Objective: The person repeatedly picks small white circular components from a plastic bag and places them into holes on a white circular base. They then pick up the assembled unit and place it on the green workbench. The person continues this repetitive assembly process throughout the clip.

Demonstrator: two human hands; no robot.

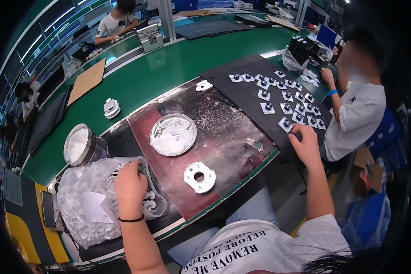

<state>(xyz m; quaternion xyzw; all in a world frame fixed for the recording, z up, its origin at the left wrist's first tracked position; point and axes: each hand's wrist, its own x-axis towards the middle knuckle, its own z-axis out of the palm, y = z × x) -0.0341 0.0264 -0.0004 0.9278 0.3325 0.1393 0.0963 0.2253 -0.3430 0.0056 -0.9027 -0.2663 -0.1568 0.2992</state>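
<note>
My left hand reaches into the mouth of a clear plastic bag filled with small white plastic parts. Its fingertips are mostly hidden there, so I cannot see what they grip. My right hand is at the near edge of a black mat, thumb and forefinger curved and slightly apart. Just beyond the fingertips lies a small white square piece with a black round centre. Several similar pieces spread over the mat. Between my hands, a white round plastic housing with a central hole lies on the worn board.
A round dish of white paste sits on the board. A tin stands behind the bag, and a phone lies left of it. A white part rests on the green bench. A co-worker sits at the right.
</note>
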